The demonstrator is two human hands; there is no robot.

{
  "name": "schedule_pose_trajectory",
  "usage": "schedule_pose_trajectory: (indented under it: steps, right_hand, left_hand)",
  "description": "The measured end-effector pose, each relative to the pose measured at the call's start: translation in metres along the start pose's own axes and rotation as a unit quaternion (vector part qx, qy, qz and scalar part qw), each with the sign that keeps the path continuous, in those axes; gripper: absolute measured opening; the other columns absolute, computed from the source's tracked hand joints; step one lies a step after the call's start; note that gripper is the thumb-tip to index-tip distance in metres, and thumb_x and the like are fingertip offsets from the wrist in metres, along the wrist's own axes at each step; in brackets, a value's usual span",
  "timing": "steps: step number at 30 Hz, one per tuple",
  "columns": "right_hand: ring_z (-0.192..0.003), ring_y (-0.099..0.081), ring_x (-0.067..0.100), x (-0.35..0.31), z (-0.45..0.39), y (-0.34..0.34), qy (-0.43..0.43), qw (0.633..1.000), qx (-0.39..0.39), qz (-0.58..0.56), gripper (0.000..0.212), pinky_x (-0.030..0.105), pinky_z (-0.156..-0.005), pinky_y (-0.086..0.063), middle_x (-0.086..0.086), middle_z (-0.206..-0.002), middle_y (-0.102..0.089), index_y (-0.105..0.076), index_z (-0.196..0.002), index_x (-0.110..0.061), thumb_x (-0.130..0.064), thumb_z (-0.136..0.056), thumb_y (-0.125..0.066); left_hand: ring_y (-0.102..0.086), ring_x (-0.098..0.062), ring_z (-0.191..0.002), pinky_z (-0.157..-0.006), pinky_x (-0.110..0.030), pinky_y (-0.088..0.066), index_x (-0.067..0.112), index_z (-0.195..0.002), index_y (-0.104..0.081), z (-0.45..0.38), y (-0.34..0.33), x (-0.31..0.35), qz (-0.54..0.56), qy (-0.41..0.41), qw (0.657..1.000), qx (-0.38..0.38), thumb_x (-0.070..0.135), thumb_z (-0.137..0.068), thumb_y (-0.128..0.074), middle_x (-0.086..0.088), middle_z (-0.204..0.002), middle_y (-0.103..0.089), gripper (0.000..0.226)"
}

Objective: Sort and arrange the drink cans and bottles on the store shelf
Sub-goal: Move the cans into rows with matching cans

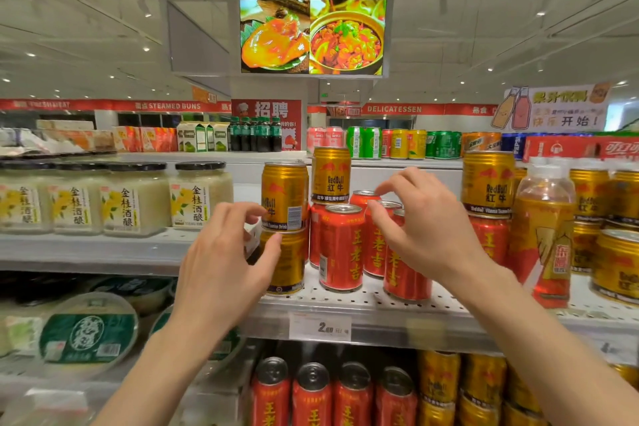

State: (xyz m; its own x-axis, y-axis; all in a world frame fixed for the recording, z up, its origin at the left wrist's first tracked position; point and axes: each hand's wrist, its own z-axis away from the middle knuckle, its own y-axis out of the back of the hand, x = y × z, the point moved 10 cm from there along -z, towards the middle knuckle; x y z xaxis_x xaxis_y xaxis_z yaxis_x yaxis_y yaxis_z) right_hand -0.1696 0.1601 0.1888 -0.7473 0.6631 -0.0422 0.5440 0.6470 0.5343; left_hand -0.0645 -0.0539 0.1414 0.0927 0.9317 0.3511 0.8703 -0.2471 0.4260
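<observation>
Red Wanglaoji cans (pixel 340 247) crowd the perforated shelf (pixel 349 301) at centre frame, flanked by stacked gold Red Bull cans (pixel 284 197) just to their left. Left hand (pixel 221 273) hovers beside the gold stack, fingers loosely curled, holding nothing — contact is unclear. Right hand (pixel 418 228) hangs over the red cans' tops, fingers spread, empty. My judgement: grip one can low — steady the stack while shifting it.

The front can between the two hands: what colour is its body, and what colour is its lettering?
Red can, yellow lettering; head view.
</observation>
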Motion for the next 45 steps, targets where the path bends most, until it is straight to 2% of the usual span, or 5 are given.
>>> schedule_pose_trajectory:
  steps: [9,17,24,32,45]
  right_hand:
    - [-0.098,-0.065,0.009,-0.055,-0.050,-0.051,-0.020,0.971,-0.112,-0.209,0.048,0.038,-0.087,-0.060,-0.003,-0.131,-0.060,-0.046,-0.142,-0.032,-0.049,-0.098,-0.056]
    - [-0.094,-0.068,0.008,-0.057,-0.054,-0.064,-0.058,0.940,-0.143,-0.305,0.035,0.033,-0.076,-0.063,-0.004,-0.120,-0.063,-0.053,-0.122,-0.027,-0.045,-0.094,-0.066]
    - [-0.093,-0.069,0.009,-0.046,-0.046,-0.041,-0.111,0.915,-0.089,-0.379,0.030,0.027,-0.072,-0.063,-0.004,-0.114,-0.064,-0.056,-0.113,-0.025,-0.040,-0.092,-0.071]
    - [-0.104,-0.071,0.021,-0.016,0.004,-0.004,-0.170,0.891,-0.055,-0.418,0.021,0.044,-0.086,-0.062,-0.002,-0.116,-0.067,-0.056,-0.103,-0.030,-0.036,-0.092,-0.073]
    - [-0.093,-0.074,0.015,0.139,0.124,0.090,-0.257,0.886,-0.018,-0.386,0.023,0.038,-0.077,-0.065,-0.002,-0.102,-0.073,-0.061,-0.105,-0.026,-0.032,-0.088,-0.075]
  left_hand:
    - [-0.047,-0.012,-0.117,-0.093,-0.031,-0.043,0.025,-0.140,-0.050,-0.021,-0.012,-0.013,-0.092,0.019,0.995,-0.043,0.067,-0.086,-0.057,0.009,-0.125,-0.062,0.068]
    - [-0.048,-0.014,-0.121,-0.103,-0.040,-0.036,0.035,-0.140,-0.048,-0.021,-0.020,-0.016,-0.066,0.039,0.994,-0.073,0.069,-0.087,-0.054,0.010,-0.128,-0.064,0.064]
    - [-0.050,-0.011,-0.117,-0.094,-0.029,-0.036,0.031,-0.144,-0.047,-0.020,-0.011,-0.004,0.047,0.001,0.998,-0.042,0.055,-0.089,-0.062,0.016,-0.118,-0.057,0.062]
    - [-0.060,0.005,-0.097,-0.074,-0.008,-0.046,0.031,-0.136,-0.053,0.002,-0.020,0.034,0.179,-0.051,0.981,-0.058,0.056,-0.082,-0.067,0.015,-0.115,-0.059,0.062]
    - [-0.062,-0.006,-0.098,-0.070,-0.021,-0.051,0.040,-0.127,-0.053,0.073,-0.122,0.194,0.283,-0.078,0.949,-0.114,0.055,-0.078,-0.073,0.021,-0.111,-0.060,0.055]
